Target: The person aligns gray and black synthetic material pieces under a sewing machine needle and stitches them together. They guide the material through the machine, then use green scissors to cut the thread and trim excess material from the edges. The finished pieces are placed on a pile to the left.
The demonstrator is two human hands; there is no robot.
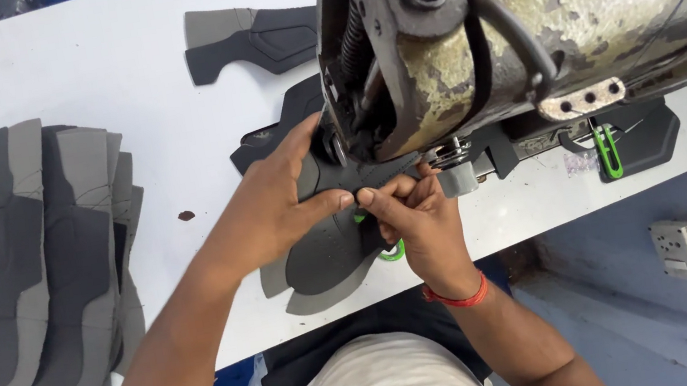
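Pinching the thin, floppy grey shoe panel (330,255) near its edge, left hand (273,209) presses flat and open while right hand (416,218) holds a closed grip, since it looks light and limp.

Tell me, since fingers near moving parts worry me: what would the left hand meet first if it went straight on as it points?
Probably the sewing machine head: the left hand presses the dark shoe piece with fingertips pointing at the needle area, though depth is unclear.
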